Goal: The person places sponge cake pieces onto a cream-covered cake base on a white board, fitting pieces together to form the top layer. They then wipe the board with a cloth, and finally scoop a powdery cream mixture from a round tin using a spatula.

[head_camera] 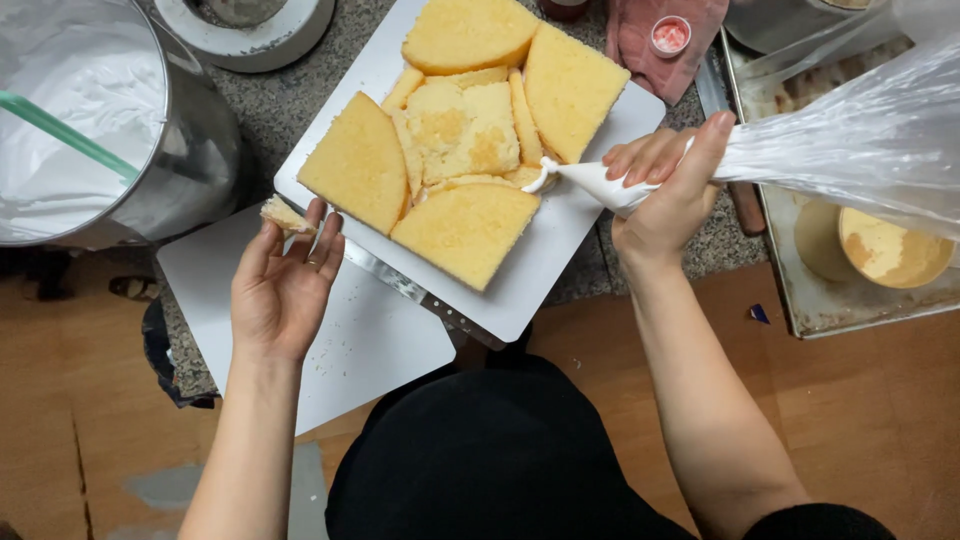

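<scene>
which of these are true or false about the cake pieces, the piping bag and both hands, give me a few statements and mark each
1. The right hand grips a piping bag whose tip touches the sponge cake pieces. True.
2. The left hand is empty. False: its fingertips pinch a small cake scrap.
3. The cake pieces lie on a white square board. True.
4. The metal bowl at upper left holds melted chocolate. False: it holds white cream with a green-handled tool in it.
5. The cake is already covered in cream. False: the yellow sponge is bare.
</scene>
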